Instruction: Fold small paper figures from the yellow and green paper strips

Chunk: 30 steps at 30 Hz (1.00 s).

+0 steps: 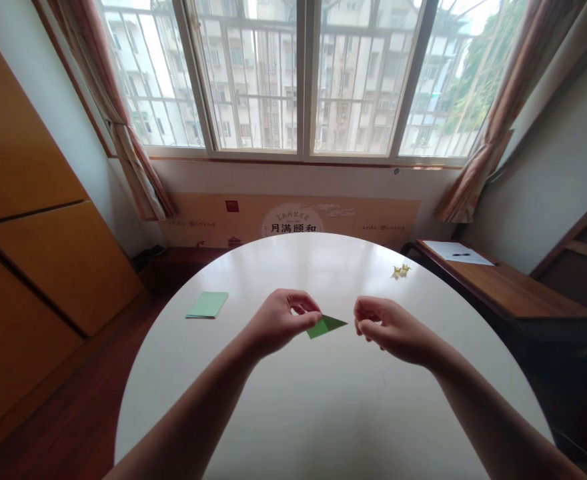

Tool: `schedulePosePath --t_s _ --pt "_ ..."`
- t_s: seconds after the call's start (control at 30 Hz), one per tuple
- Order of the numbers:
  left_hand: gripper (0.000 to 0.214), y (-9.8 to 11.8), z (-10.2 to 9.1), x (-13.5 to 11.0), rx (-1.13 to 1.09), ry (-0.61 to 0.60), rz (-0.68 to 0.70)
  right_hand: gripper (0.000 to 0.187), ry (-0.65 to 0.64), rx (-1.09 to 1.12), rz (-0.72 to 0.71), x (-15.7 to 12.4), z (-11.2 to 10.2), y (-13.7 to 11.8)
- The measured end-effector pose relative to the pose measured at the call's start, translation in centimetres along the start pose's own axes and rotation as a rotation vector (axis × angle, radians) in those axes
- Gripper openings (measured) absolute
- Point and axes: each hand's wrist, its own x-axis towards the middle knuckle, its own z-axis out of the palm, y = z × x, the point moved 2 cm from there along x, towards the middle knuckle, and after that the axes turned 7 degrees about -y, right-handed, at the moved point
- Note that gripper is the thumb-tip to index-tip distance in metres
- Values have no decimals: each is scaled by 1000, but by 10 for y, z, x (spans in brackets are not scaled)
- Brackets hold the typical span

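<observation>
Between the thumb and fingers of my left hand (283,321) is a folded piece of green paper (327,326), held by its left side. Its pointed end faces right, and part of it is darker green where it is folded over or shaded. To the right of that point, a short gap away, my right hand (386,325) is curled with its fingers bent in toward the thumb. Whether anything sits inside those fingers I cannot make out. A stack of light green paper squares (207,305) lies to the left of my left hand.
Both hands are over a round white table (293,413). Small yellow folded figures (401,271) stand near its far right edge. Beyond it, a brown wooden side table (518,287) carries a white sheet (456,253) with a black pen (461,255).
</observation>
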Motion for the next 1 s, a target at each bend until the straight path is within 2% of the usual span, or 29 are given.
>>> schedulePosePath --t_s 0.07,0.13,0.23,0.33,0.4,0.57,0.7,0.77,0.83,0.9,1.0 --pt "12 0 -1 0 -15 26 80 11 36 160 34 3 -1 4" --pt "11 0 1 -1 -31 48 197 28 31 335 79 7 4 7" --pt "7 3 4 -3 -4 79 350 49 -136 607 117 11 21 6" --pt "6 6 6 -5 56 90 423 50 -321 900 60 10 38 -1" --pt "6 7 6 -6 68 80 424 45 -363 1036 41 8 44 -6" --pt "9 6 6 -8 139 101 414 26 -307 1220 117 5 47 -13" --pt "5 5 5 -7 151 112 421 33 -228 1248 106 8 44 -12" --pt "24 3 4 -6 108 127 397 31 -160 1228 83 10 44 -9" --pt "39 1 2 -3 39 174 307 27 -49 1170 44 13 42 -7" --pt "36 -2 1 -1 -37 177 176 26 72 1093 10 14 40 -5" --pt "34 -3 8 2 -136 57 31 27 198 1011 -5 13 39 -5"
